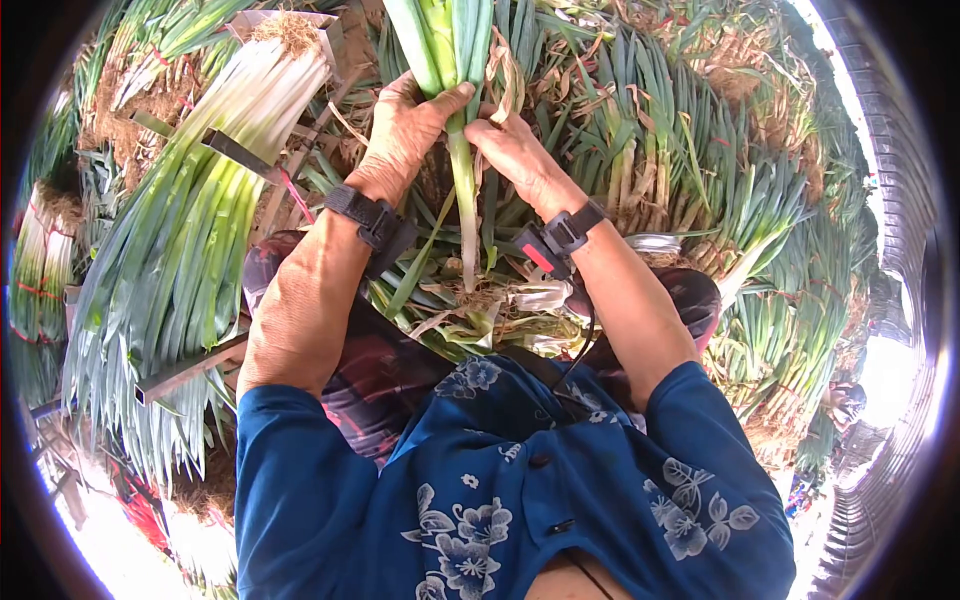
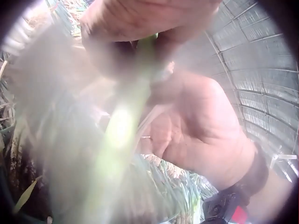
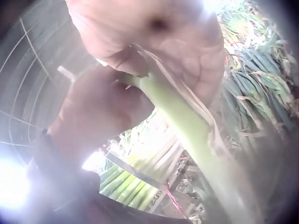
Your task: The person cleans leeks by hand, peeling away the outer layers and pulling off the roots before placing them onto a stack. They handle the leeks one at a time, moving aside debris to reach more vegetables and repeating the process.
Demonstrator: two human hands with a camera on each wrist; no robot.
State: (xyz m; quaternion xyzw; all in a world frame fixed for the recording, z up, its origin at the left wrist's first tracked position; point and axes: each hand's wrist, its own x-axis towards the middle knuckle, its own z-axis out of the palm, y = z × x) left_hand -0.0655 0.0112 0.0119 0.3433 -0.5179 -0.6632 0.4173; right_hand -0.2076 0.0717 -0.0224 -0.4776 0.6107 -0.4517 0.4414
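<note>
A large green onion (image 1: 463, 205) hangs upright in front of me, its leaves fanning out at the top and its pale root end down over the litter. My left hand (image 1: 402, 132) grips it at the neck, thumb laid across the base of the leaves. From the other side, my right hand (image 1: 524, 168) pinches a withered outer leaf (image 1: 508, 80) close against the stalk. In the right wrist view, a dry strip (image 3: 189, 100) runs loose along the pale green stalk (image 3: 182, 121).
At left a thick bundle of green onions (image 1: 200, 190) lies in a metal frame (image 1: 240, 157) with a pink tie (image 1: 296, 195). More onions (image 1: 650, 130) cover the ground at right. Peeled leaf scraps (image 1: 490, 325) lie between my knees. Ribbed sheeting (image 2: 257, 70) arches overhead.
</note>
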